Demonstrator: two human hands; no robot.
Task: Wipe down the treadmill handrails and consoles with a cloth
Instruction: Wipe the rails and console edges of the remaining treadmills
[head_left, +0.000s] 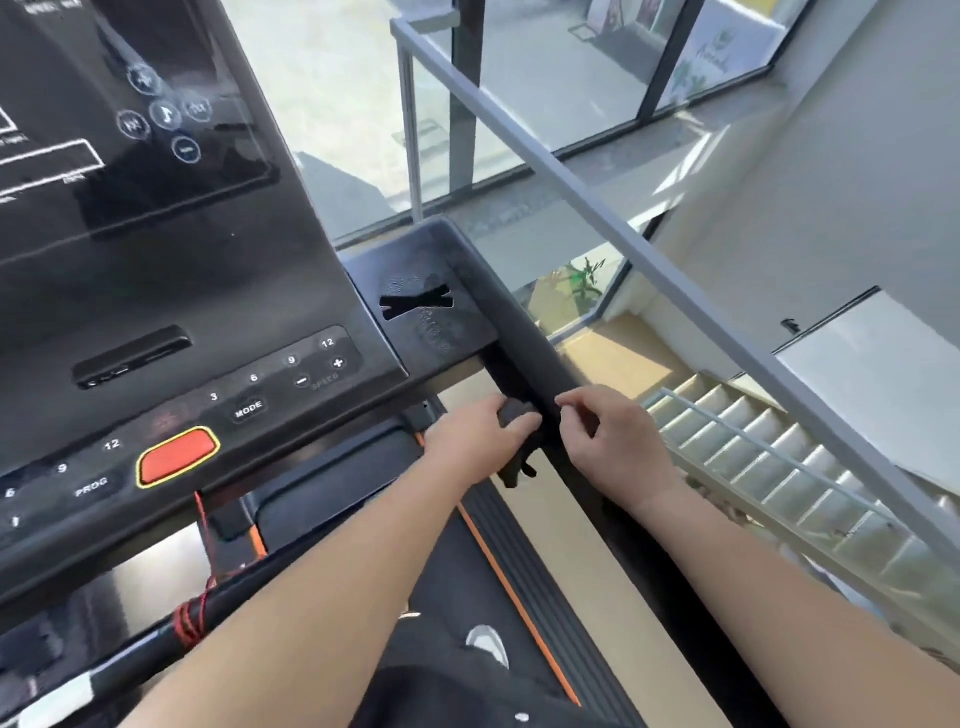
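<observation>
Both forearms (519, 561) are seen uncovered as far as the lower picture edge, and the left hand (478, 441), just left of the handrail (524, 322), and the right hand (613, 441), just right of it, are likewise bare. Below the handrail's near end a black garment (457, 696) is worn, flecked with small white marks; its kind cannot be told.

The cloth (515, 415) is dark, almost the same black as the handrail (519, 332), so it's kinda hard to make out. It's bunched in the left hand (475, 439), pressed to the rail's inner side, with a ragged end dangling below. The handrail's a black padded bar on the right, and the right hand (608, 439) grips its outer side. The console (208, 291) on the left is glossy black and tilted, with white-numbered buttons.
</observation>
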